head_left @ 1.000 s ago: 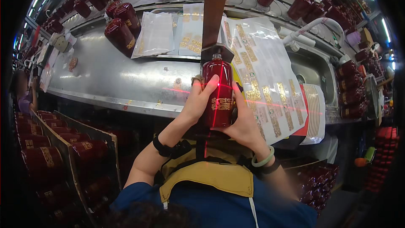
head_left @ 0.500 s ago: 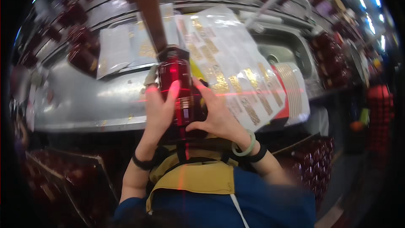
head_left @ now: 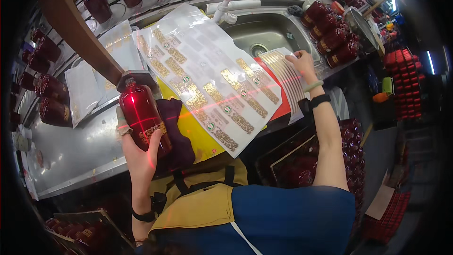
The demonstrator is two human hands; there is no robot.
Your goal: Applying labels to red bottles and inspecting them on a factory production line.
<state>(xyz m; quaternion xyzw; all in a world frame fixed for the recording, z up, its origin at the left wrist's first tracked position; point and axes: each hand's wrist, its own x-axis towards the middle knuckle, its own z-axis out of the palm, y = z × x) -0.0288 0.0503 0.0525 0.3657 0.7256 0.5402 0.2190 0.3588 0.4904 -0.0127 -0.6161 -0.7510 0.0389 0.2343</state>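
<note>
A glossy dark red bottle [head_left: 137,106] with gold decoration leans on the bench in front of me, its top against a dark block [head_left: 137,79] at the foot of a brown post. My left hand [head_left: 140,157] is wrapped round the bottle's left side, thumb across its gold pattern. Red light lines cross bottle and hand. On the right, a pale sheet of gold strips [head_left: 281,78] lies over a red sheet [head_left: 278,108]. My right hand [head_left: 304,63] is at its upper right edge, thumb and fingers pinched together; what lies between them is too small to tell.
A large transfer sheet with gold designs [head_left: 212,61] covers the bench middle, over a yellow sheet [head_left: 196,146]. Dark cloth [head_left: 177,134] lies beside the bottle. Behind are a sink [head_left: 264,28] and tap [head_left: 229,0]. More red bottles [head_left: 337,47] stand at the right.
My right hand has left the bottle and moved right to the striped sheet. My left hand still holds the bottle. The whole view has swung to the right.
</note>
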